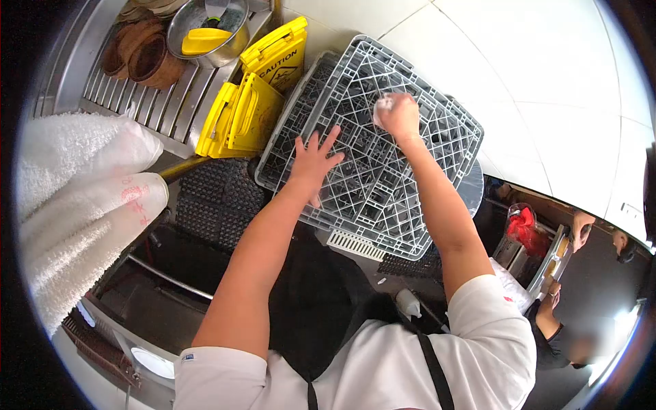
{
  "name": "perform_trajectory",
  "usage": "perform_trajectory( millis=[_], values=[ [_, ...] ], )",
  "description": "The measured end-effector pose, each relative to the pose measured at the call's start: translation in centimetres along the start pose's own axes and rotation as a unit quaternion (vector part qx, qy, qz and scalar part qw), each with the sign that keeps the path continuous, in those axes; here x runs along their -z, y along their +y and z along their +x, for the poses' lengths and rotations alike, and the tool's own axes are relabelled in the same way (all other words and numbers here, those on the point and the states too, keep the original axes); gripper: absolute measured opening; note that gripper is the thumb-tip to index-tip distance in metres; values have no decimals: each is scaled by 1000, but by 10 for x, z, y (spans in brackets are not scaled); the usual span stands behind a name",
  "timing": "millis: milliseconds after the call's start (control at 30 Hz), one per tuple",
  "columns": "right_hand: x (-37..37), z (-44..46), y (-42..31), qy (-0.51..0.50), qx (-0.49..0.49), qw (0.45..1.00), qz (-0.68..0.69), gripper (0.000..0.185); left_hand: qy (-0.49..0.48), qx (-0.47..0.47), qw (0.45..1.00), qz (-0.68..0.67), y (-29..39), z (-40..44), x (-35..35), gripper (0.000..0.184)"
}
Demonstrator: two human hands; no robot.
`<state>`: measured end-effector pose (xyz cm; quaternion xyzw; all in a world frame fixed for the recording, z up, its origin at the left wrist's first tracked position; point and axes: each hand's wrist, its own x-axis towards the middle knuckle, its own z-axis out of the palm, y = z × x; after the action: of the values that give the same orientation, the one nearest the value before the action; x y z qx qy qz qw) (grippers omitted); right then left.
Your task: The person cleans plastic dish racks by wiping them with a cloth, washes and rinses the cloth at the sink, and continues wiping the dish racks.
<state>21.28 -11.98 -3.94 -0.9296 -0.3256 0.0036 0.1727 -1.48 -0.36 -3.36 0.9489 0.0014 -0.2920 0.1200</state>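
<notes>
A stack of grey plastic lattice racks (pixel 369 184) stands in front of me against the tiled wall. Resting on the left part of the top rack is my left hand (pixel 316 162), its fingers spread and holding nothing. Farther up and to the right, my right hand (pixel 398 116) is closed around a crumpled white cloth (pixel 383 109) that touches the lattice. Part of the cloth is hidden by the fingers.
Yellow caution signs (pixel 254 113) lean left of the racks. A slatted metal shelf (pixel 154 109) holds brown baskets (pixel 152 60) and a metal pot (pixel 205 34). White bags (pixel 89 198) hang at left. At right, a co-worker's hands (pixel 581 229) hold a tray (pixel 552 263).
</notes>
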Motion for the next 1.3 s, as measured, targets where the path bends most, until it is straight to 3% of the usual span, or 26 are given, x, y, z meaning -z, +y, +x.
perform_trajectory(
  millis=[67,100,167,333,467,500,567,600,633,700,867,900,967,1167,1200,1300],
  values=[
    [-3,11,-15,44,-10,999,9,25,0,-2,1000,7,-1,2,2,139],
    [1,16,-31,-49,-34,998,-15,29,-6,-1,1000,6,0,2,1,139],
    [-24,7,-37,-83,-36,986,-141,31,-14,0,1000,10,-1,2,4,138],
    [-46,5,-35,-39,23,975,-217,22,-31,8,999,19,1,2,8,139],
    [-54,5,-22,-13,61,982,-181,22,-19,8,1000,5,-1,1,6,137],
    [-49,9,-16,-35,90,980,-171,14,-16,8,1000,3,0,-3,9,134],
    [-38,18,0,-78,193,974,-89,15,-19,6,1000,2,-1,-4,9,134],
    [-28,20,2,-51,183,982,-7,17,-26,4,1000,4,-2,-1,7,137],
    [-26,26,13,-54,199,978,-9,18,-34,3,999,5,-3,0,7,140],
    [-16,32,21,-51,169,981,-85,21,-26,4,1000,-1,-2,-2,4,140],
    [-28,38,-21,-34,126,988,-79,25,-5,2,1000,-11,-3,-1,1,138],
    [-35,37,-39,-67,52,986,-146,25,11,3,1000,-26,-2,-2,-1,135],
    [-57,41,-46,-29,14,977,-208,23,47,-2,997,-54,-3,-4,-2,129],
    [-36,22,-14,-13,104,991,-87,25,3,-3,1000,-18,-2,2,-1,136],
    [-18,15,-18,-130,107,973,-160,27,1,-2,1000,-16,-2,1,0,136],
    [9,0,-8,-256,-19,961,-104,28,-1,-4,1000,-9,-1,2,2,135]
  ],
)
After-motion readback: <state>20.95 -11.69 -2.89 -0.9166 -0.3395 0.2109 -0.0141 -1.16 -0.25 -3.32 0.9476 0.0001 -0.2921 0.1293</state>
